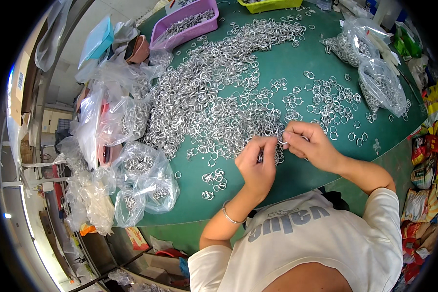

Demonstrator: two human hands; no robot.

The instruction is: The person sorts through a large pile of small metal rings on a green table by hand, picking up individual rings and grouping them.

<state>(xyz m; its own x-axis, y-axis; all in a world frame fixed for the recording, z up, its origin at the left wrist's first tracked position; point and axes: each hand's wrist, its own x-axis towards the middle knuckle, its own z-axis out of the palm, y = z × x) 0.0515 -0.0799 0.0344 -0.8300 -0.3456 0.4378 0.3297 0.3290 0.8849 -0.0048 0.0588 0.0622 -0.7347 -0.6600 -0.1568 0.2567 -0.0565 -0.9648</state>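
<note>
My left hand point(258, 163) and my right hand point(316, 147) meet at the near edge of a big heap of silver-coloured rings point(194, 92). Between their fingertips is a small metal ring point(281, 139), pinched from both sides. Part of some metal shows inside the curled fingers of the left hand, too small to make out. The right hand's fingers are curled too, and what lies in its palm is hidden. Left of my left hand sits a small cluster of rings point(215, 179), and a looser scatter of rings point(332, 97) spreads beyond my right hand.
A green tabletop point(287, 182) bears everything. Clear plastic bags of rings point(148, 177) crowd its left side, and more bags point(382, 85) lie at the far right. A purple basket point(211, 24) and a yellow-green tray point(272, 5) stand at the back. Colourful packets point(421, 204) line the right.
</note>
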